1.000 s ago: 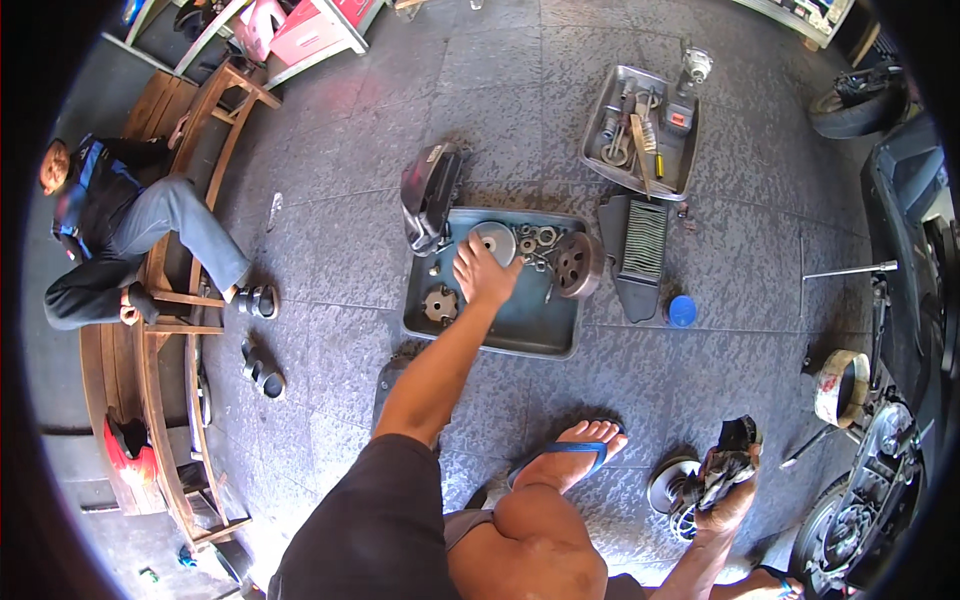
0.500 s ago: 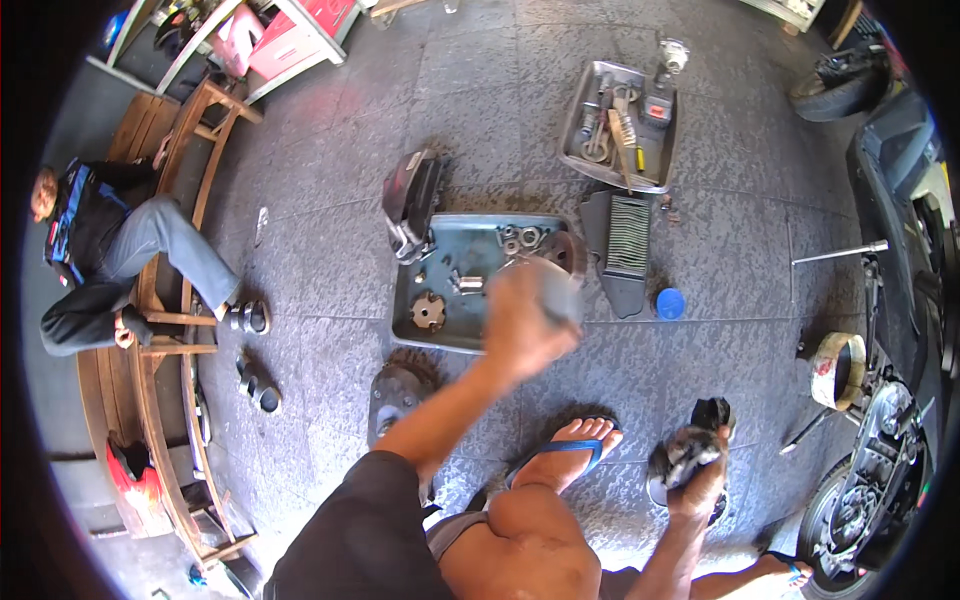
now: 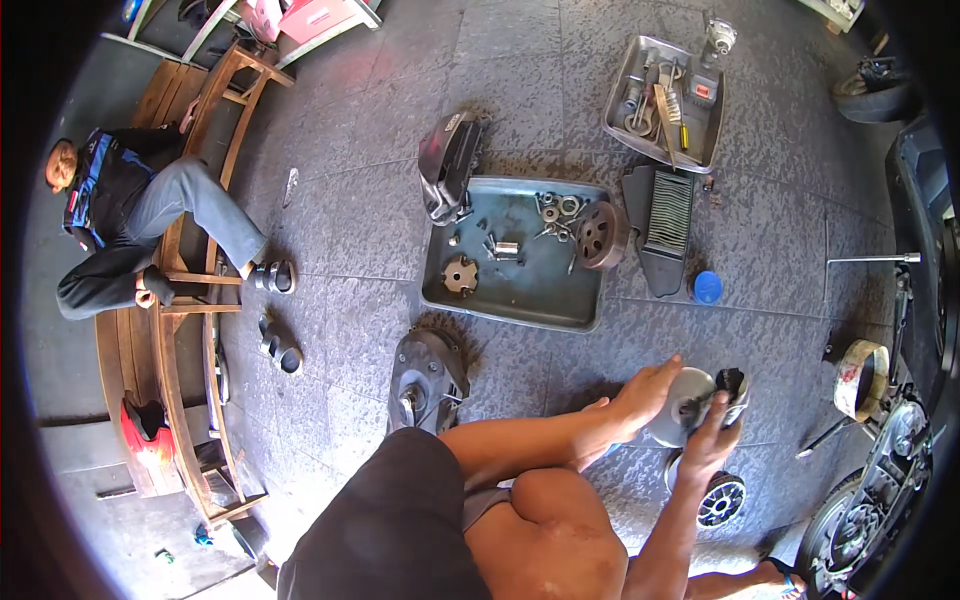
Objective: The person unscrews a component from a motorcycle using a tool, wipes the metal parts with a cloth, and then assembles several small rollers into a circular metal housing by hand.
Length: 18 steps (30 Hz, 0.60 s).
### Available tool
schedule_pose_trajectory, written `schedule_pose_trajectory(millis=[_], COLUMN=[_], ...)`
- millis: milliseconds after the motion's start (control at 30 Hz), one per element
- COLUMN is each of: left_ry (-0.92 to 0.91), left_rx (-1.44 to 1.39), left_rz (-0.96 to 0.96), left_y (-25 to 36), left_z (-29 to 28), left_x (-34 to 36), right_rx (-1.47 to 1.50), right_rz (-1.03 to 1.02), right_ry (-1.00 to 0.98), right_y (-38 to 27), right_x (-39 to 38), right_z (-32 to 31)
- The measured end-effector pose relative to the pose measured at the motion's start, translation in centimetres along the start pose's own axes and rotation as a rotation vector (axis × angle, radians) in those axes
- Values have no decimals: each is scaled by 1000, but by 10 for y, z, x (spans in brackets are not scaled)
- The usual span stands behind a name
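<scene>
Silver disc (image 3: 669,415): right part lost to me behind the right hand (image 3: 708,440) and a dark cloth (image 3: 733,383), its folds blurred.
Left hand (image 3: 643,397): whether it touches the disc, I can't tell.
Foot (image 3: 597,404): mostly behind the left forearm (image 3: 540,445).
Tray bits (image 3: 503,249): too small to name.
Motorbike (image 3: 905,425): cut off at right.

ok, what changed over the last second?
The left hand lifted the silver metal disc out of the blue-grey tray and brought it right and back toward the body, beside the dark rag in the right hand. Unchanged: right hand keeps the rag; brown perforated drum and notched plate stay at the tray.
</scene>
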<state>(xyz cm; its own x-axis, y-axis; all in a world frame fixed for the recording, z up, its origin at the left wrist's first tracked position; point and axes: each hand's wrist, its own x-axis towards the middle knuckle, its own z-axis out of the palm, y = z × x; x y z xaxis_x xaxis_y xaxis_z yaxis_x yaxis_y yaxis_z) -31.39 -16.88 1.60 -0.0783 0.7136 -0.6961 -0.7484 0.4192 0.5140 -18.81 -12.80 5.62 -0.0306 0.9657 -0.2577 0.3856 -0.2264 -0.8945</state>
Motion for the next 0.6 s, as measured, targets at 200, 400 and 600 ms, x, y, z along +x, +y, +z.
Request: schedule_pose_trajectory(millis=[200,400,600], left_ry=[45,219,953], left_rx=[129,282,427], left_rz=[103,386,416], left_y=[-2,26,73], left_z=[-8,-33,-134], left_x=[-9,-34,4], right_rx=[-555,-249,-321], right_rz=[-627,-63,49], right_ry=[96,-17,-289], right_y=[-19,-23,-10], right_x=[-14,37,27], right_z=[37,34,4])
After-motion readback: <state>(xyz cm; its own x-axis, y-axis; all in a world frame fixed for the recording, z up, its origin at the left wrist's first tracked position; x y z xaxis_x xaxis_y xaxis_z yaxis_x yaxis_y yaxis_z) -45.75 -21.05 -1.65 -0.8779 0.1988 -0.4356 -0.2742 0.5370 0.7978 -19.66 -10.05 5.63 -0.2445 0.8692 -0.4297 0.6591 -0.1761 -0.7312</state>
